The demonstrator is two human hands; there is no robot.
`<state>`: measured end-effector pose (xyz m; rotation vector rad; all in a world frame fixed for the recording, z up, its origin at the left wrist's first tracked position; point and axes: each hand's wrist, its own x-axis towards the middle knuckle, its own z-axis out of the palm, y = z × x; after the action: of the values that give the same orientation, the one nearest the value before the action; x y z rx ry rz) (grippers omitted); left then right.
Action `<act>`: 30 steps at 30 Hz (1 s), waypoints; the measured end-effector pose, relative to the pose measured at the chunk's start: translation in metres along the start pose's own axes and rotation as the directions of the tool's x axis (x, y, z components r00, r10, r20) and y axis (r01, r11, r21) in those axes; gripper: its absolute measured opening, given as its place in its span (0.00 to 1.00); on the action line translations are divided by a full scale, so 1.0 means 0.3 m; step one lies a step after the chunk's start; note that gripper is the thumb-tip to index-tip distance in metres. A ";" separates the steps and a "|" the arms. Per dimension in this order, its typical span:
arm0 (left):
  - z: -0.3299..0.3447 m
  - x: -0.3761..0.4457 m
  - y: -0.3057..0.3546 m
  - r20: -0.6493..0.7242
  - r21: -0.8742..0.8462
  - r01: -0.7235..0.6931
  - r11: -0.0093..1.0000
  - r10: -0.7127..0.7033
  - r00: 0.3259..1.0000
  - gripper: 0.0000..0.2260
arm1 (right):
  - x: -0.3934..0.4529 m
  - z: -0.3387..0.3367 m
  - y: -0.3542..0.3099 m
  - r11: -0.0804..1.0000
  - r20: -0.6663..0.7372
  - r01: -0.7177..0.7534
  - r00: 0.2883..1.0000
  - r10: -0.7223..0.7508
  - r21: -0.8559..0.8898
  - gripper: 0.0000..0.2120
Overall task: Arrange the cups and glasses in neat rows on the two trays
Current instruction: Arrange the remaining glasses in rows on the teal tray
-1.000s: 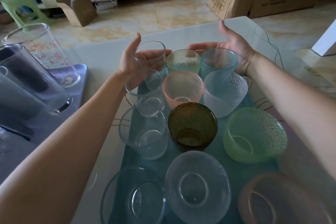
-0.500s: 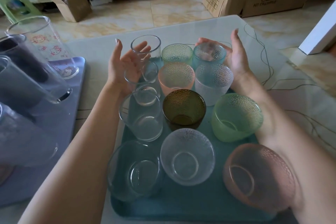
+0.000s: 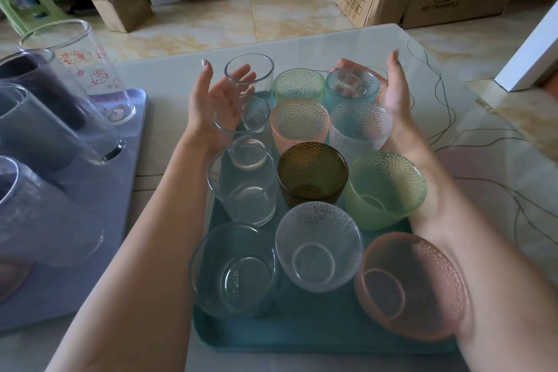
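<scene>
Twelve cups and glasses are standing in three columns of four on the teal tray (image 3: 302, 332), which is lying on the pale table (image 3: 169, 118). The left hand (image 3: 211, 106) is sitting at the 10 o'clock side of the tray, palm turned inward, fingers straight and slightly spread, resting against the far clear glass (image 3: 250, 75) and the clear glass just nearer (image 3: 241, 121). The right hand (image 3: 392, 90) is sitting at the 2 o'clock side, fingers relaxed and lightly apart, cupping around the far side of the blue dimpled cup (image 3: 351, 84); it is not gripping. Between the hands the pale green dimpled cup (image 3: 299, 83) is standing, with the pink dimpled cup (image 3: 299, 121) and the frosted clear cup (image 3: 360, 127) just nearer. The amber cup (image 3: 312, 174) is occupying the tray's middle. At 9 o'clock, tall glasses, one printed with cartoon cats (image 3: 84, 69), are standing on the purple tray (image 3: 90, 251)
</scene>
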<state>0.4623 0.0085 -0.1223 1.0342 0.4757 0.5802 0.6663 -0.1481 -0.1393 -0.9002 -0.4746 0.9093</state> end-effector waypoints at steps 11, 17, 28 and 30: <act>0.019 -0.080 0.020 -0.081 -0.006 -0.001 1.000 0.000 0.997 0.25 | -0.095 0.026 -0.041 0.996 -0.152 -0.032 0.988 0.020 -0.081 0.31; -0.002 -0.248 0.028 -0.129 -0.031 -0.009 0.999 0.005 0.992 0.25 | -0.256 0.035 -0.087 0.981 -0.316 0.011 0.946 -0.072 -0.192 0.30; 0.102 -0.740 -0.033 -0.567 -0.023 -0.333 0.943 0.262 0.781 0.22 | -0.773 0.091 0.052 0.977 -0.725 0.164 0.655 -0.212 -0.138 0.21; 0.160 -0.806 -0.074 -0.633 0.058 -0.411 0.910 0.352 0.690 0.20 | -0.856 0.155 0.134 0.930 -0.772 0.255 0.523 -0.362 -0.263 0.17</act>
<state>0.3143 -0.1884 -0.0982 0.8322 0.8263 1.3447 0.4739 -0.3288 -0.1444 -1.1899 0.1358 0.0556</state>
